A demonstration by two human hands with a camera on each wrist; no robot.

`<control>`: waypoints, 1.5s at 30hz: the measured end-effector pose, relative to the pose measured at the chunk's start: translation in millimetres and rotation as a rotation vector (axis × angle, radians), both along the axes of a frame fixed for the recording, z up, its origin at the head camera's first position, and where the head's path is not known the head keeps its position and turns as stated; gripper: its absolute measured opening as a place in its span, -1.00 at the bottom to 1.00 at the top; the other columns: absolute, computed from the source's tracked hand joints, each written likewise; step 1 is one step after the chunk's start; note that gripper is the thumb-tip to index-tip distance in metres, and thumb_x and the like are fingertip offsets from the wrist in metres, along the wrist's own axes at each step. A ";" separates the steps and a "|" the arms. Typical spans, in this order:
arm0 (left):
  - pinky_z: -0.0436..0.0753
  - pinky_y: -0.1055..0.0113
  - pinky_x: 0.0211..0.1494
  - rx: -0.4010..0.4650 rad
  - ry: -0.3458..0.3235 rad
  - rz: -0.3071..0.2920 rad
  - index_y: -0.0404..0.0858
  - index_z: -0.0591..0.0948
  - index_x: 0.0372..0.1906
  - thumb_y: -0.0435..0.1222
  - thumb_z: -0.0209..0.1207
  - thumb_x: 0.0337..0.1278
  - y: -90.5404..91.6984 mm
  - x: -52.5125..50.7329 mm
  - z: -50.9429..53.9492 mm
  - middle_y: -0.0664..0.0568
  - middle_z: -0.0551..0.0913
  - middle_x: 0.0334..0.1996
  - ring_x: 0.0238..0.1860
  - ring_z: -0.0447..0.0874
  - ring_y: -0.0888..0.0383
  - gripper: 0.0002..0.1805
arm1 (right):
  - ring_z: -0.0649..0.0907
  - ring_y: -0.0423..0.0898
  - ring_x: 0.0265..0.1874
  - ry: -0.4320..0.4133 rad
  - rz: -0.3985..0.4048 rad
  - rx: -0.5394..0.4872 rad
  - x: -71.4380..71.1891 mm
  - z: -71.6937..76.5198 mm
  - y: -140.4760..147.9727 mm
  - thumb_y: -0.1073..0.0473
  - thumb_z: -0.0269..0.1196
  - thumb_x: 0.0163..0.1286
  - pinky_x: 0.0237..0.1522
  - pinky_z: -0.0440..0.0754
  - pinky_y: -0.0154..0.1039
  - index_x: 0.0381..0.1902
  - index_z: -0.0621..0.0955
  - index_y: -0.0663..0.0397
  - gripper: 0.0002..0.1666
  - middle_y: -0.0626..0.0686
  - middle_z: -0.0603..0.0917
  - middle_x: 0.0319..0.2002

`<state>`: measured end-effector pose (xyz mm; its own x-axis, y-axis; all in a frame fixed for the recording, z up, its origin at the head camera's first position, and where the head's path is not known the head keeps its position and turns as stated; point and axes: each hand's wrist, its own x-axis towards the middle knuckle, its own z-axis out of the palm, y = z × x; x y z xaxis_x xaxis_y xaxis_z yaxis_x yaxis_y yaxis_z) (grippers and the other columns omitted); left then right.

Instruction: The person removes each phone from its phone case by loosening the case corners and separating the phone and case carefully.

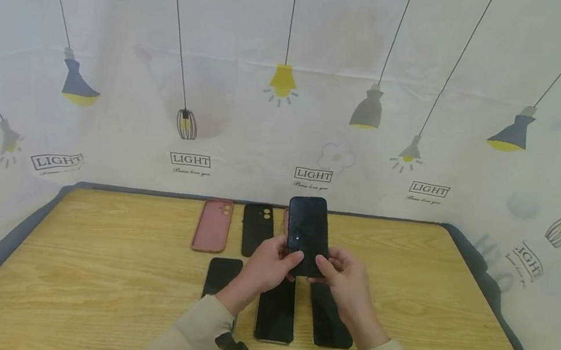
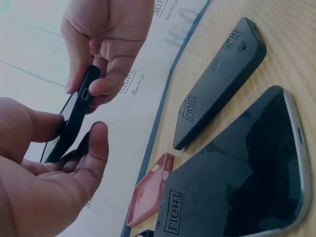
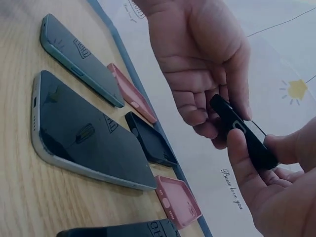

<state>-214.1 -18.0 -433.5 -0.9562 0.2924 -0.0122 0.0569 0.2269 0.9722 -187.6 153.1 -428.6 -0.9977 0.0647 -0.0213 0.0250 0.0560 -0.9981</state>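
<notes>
A dark-screened phone [image 1: 308, 225] is raised above the table, tilted with its screen toward the head camera. My left hand [image 1: 269, 267] grips its lower left corner, thumb over the front and fingers behind. At the lower right, my right hand [image 1: 348, 285] grips it the same way. Both wrist views show a black case [image 2: 81, 111] around the phone's bottom edge, with a port cutout; whether it fits all round cannot be told. Beneath the hands lie a silver-edged phone [image 3: 89, 133], a teal-edged phone [image 3: 79, 61] and a black-edged phone [image 2: 217, 84].
Along the table's back edge lie a pink case [image 1: 212, 225], a black case [image 1: 257, 230] and another pink case [image 3: 180, 200], partly hidden behind the held phone in the head view. A light backdrop [image 1: 236, 105] with printed lamps rises behind the wooden table [image 1: 108, 247].
</notes>
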 end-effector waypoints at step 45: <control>0.65 0.27 -0.38 -0.145 0.067 -0.031 -0.28 0.61 0.04 -0.38 0.26 0.40 5.3 21.7 -8.3 0.00 0.65 -0.27 -0.40 0.62 0.15 -0.80 | 0.75 0.12 -0.46 0.174 0.229 0.754 -56.6 25.3 43.5 0.40 -0.09 0.65 -0.48 0.62 -0.22 0.00 0.61 0.42 -0.68 0.19 0.71 -0.41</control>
